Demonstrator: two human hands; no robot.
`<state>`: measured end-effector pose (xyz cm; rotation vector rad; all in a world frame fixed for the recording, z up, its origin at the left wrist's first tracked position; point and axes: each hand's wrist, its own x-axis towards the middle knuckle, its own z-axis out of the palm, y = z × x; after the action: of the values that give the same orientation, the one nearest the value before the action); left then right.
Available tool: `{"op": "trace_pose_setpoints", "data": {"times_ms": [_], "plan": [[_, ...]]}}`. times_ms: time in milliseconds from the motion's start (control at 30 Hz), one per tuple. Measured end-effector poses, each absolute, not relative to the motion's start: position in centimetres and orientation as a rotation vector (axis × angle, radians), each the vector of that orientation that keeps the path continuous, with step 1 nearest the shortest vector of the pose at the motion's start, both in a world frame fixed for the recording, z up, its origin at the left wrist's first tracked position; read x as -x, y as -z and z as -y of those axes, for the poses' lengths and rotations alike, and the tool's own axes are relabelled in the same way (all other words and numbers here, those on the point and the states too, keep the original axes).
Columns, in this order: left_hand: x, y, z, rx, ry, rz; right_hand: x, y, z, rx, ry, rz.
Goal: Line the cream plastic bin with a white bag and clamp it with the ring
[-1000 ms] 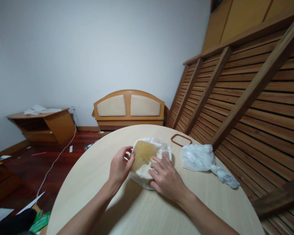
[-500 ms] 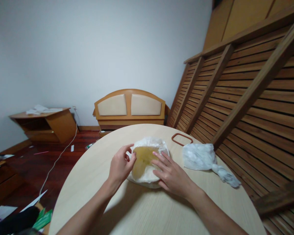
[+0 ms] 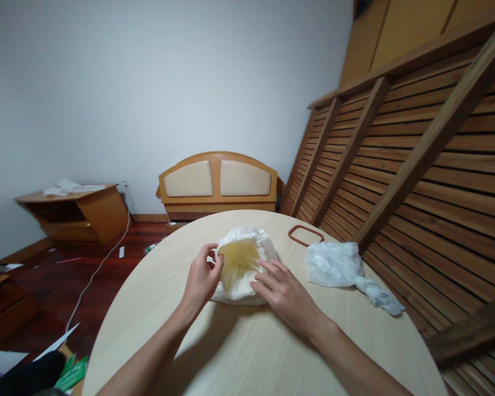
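In front of me on the round table (image 3: 247, 357) is a round, white, crinkled bag-like thing (image 3: 235, 294) with a yellowish patch (image 3: 239, 261) inside its rim. Whether a bowl or other container sits under the white sheet, I cannot tell. At its left rim, my left hand (image 3: 205, 275) pinches the white edge between thumb and fingers. My right hand (image 3: 282, 291) lies against the right side, its fingers stretched and slightly apart, the tips touching the inner white and yellow surface.
A brown rounded rectangular ring (image 3: 306, 235) and a knotted whitish plastic bag (image 3: 334, 265) lie at the table's right. Behind stands a padded headboard (image 3: 218, 179). A slatted wooden panel (image 3: 396, 165) leans on the right. Papers and a white cable (image 3: 94, 272) are left on the floor.
The white thing has shifted slightly left and away from me, and its yellowish patch has changed shape. My right hand has slid a little left along with it; my left hand still pinches the rim.
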<state>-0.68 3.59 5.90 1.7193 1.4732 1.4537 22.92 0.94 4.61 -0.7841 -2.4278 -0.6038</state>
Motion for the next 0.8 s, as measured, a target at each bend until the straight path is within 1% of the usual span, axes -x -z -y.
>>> {"op": "trace_pose_setpoints", "data": {"times_ms": [133, 300, 533, 667, 733, 800], "plan": [[0.7, -6.1, -3.5, -1.721, -1.438, -1.472, -23.7, -4.6, -1.7, 0.778, 0.637, 2.424], [1.5, -7.1, -3.2, -1.965, -1.530, -1.596, -24.8, -4.8, -2.3, 0.735, 0.671, 2.391], [2.0, -6.9, -3.5, -2.056, -1.514, -1.476, -25.8, -5.4, -2.9, 0.669, 0.722, 2.319], [1.6, -6.6, -3.2, -2.054, -1.519, -1.503, -25.1, -6.0, -1.8, 0.715, 0.575, 2.332], [1.3, -6.6, -3.0, -2.084, -1.523, -1.531, -23.8, -6.2, -0.9, 0.757, 0.416, 2.346], [0.9, -6.5, -2.7, -2.110, -1.521, -1.554, -22.0, -6.6, 0.1, 0.888, 0.191, 2.342]]}}
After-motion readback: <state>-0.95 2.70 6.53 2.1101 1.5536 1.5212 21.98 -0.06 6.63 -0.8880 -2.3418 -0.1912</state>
